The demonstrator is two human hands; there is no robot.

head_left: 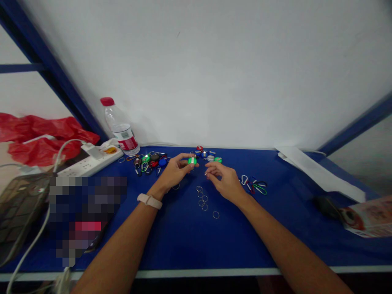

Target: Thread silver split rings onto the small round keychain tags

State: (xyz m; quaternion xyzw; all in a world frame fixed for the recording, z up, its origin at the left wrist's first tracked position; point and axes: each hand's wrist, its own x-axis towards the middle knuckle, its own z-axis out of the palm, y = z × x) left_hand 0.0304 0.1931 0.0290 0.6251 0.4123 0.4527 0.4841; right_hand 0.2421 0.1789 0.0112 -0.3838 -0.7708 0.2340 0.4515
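Observation:
My left hand (177,169), with a pale band on its wrist, pinches a green round piece (192,161) with a white strip across it. Just right of it, my right hand (222,177) has its thumb and fingertips drawn together; whatever is between them is too small to make out. Several metal rings (204,198) lie on the blue table between my forearms. Behind my hands sit red, blue, white and green round pieces (218,159). Carabiners (259,187) in several colours lie to the right of my right hand.
Left of my hands is a pile of round pieces with carabiners (154,158). Beyond it stand a bottle (124,132) and a power strip (92,162). White paper (321,171) and a dark object (327,207) lie at right. A wall closes the back.

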